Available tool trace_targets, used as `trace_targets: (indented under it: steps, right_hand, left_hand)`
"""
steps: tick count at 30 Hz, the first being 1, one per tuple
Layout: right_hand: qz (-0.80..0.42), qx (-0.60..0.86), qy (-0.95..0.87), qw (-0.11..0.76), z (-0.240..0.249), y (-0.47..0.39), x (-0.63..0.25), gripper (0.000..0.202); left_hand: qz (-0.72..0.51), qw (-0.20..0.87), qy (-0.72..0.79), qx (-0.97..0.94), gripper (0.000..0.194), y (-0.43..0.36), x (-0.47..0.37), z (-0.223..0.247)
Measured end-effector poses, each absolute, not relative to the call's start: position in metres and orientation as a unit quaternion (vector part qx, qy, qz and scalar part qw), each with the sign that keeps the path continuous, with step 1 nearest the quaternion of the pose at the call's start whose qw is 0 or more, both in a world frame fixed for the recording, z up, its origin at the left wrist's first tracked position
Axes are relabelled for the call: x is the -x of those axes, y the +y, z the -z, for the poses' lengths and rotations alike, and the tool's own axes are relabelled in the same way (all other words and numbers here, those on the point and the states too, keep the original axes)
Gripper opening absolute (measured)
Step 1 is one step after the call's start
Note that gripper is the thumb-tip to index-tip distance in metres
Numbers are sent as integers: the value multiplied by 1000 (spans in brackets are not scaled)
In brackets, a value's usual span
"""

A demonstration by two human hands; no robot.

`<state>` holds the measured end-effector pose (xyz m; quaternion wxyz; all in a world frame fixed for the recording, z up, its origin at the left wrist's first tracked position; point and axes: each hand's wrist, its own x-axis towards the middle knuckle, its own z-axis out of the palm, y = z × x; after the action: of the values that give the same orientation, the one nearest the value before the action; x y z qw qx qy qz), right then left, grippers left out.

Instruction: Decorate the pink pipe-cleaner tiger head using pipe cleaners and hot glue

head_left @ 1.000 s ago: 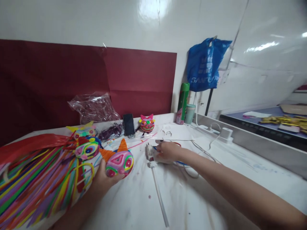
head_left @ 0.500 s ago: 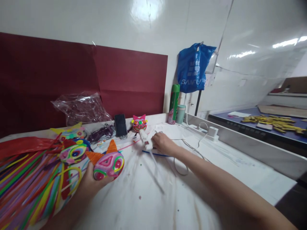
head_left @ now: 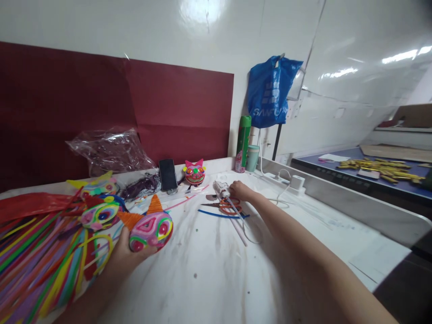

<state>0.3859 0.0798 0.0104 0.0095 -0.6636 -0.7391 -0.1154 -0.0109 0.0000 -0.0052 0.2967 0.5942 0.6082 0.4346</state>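
Your left hand (head_left: pixel 126 255) is holding the mask (head_left: pixel 148 233) left of centre; it is already bearing orange ears (head_left: pixel 155 204), while anything left is not showing. Your right hand (head_left: pixel 241 191) is resting beside the glue gun (head_left: pixel 221 188); its grip is hiding, so I cannot tell.

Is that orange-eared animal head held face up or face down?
Face up: the orange-eared animal head, in the left hand, shows its face and pink eyes to the camera.
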Motion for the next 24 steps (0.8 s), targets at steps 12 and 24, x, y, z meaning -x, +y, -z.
trace_targets:
  steps: [12,24]
  right_hand:
    - [115,556,-823,-31,-2,9,-288,14]
    - [103,629,-767,-71,-5,-31,-285,29]
  left_hand:
    - [-382,262,634,-619,47,-9,7,-5]
    - [-382,249,620,-638,47,-8,11,-4]
